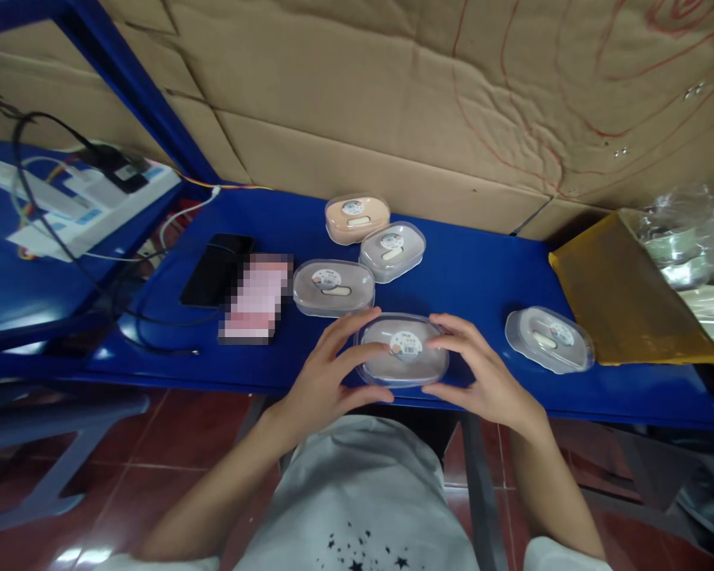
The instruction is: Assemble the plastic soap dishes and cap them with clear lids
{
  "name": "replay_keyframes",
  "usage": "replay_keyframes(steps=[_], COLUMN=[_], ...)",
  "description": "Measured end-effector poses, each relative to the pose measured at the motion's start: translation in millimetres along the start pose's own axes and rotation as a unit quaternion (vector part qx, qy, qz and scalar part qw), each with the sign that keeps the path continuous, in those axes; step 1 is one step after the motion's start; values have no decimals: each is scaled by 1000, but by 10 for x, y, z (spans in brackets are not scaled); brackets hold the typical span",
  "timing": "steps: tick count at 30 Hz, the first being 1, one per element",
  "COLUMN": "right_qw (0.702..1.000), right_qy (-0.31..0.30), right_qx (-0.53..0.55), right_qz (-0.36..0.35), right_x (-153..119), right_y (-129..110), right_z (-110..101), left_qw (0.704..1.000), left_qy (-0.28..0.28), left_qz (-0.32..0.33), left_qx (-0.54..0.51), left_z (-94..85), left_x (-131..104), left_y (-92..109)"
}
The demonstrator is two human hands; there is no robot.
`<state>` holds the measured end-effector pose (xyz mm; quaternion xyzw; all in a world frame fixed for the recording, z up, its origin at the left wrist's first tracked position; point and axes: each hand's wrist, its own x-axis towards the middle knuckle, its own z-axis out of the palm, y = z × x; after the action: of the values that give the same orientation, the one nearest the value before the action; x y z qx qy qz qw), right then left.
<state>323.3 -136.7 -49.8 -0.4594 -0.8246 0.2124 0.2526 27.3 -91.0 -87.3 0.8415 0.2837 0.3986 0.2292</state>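
Clear box [404, 373] held at both ends by the table's [470, 274] front edge

The left hand [330, 373] and right hand [488, 377] are closed on the box's two ends, thumbs along the near side, fingers over the lid and far rim. A round label [405, 345] faces up between the fingertips. Whether the box touches the table is hard to tell.

Toward the back edge stand three more lidded boxes, close together: a peach box [348, 234] farthest back, a pale box [405, 263] and a grey box [306, 295] nearer the hands. Near the left edge lie a black phone [211, 274] and a pixelated pink item [259, 297]. Toward the front right corner, another box [532, 333] sits just beside a brown carton [607, 301].
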Motion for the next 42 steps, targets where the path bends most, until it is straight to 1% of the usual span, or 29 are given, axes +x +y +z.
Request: replay_keyframes(steps=[4,10,16,22,26,31,33,35,37,39,41,42], right_qw=[1000,999,997,992,988,987,987,987,984,978,963,951], right_qy=[26,49,59,93,99,97,90,84,87,101,121,133], right_qx=[7,-10,-39,-73,-106,-117,-122,-132,-151,-183,-231,-260], right_qz=[0,-5,-13,-46,-55,-48,-49,-41,-20,18,72,101], right_x=[-70,-82,-127,-245,-322,-297,-272,-264,-274,-277,-230,-177], right_y=[87,134,133,198,259,224,214,237,304,407,524,580], right_z=[85,144,171,266,346,361,330,267,174,67,-24,-56], left_qw=[999,997,993,994,992,992,991,991,989,985,973,965], left_qy=[-25,-72,-106,-106,-118,-122,-126,-121,-96,-43,13,31], left_qz=[14,-20,-35,-12,1,-21,-24,-7,16,21,1,-13], left_qx=[22,30,29,35,42,15,26,64,112,166,229,261], left_z=[37,63,83,87,98,142,143,105,14,-116,-247,-299], left_x=[9,-14,-31,-7,13,41,49,50,42,33,30,32], left_y=[-72,-119,-140,-100,-95,-122,-97,-48,-2,2,-54,-103])
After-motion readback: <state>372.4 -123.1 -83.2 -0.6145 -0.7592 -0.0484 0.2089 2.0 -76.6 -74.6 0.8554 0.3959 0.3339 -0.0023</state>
